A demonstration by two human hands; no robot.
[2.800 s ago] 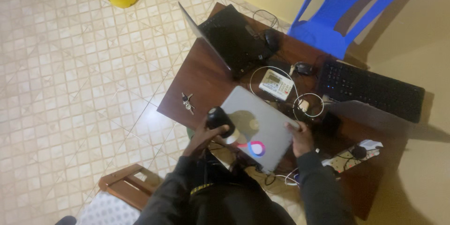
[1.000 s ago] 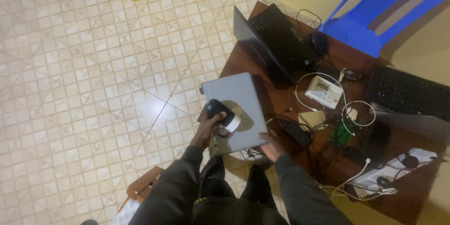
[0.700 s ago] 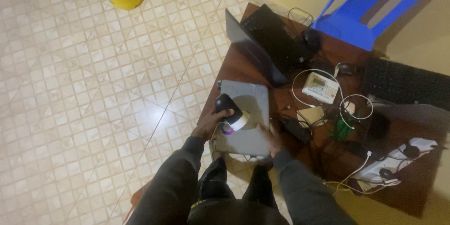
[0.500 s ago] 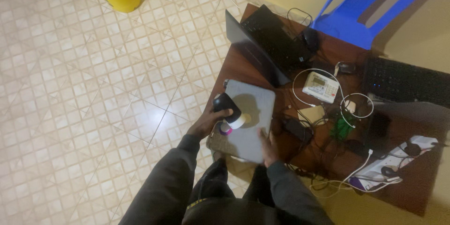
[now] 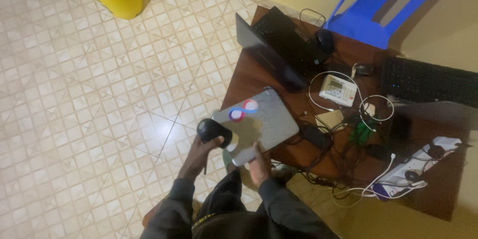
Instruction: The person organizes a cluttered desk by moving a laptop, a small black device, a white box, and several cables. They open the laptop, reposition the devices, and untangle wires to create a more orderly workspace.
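Both hands were busy at the near corner of the wooden table (image 5: 249,69): the right hand (image 5: 258,162) gripped the near edge of a closed grey laptop (image 5: 261,119), fingers curled under it and thumb on the lid, while the left hand (image 5: 201,149) was wrapped around a small black, rounded device (image 5: 211,129) with a pale end. By my judgement the laptop was mid-turn, being slid about on the tabletop; it lay half over the table's edge, its coloured sticker away from the person. Settling it would call for a steady one-handed grip, since cables (image 5: 343,114) lay just beside it.
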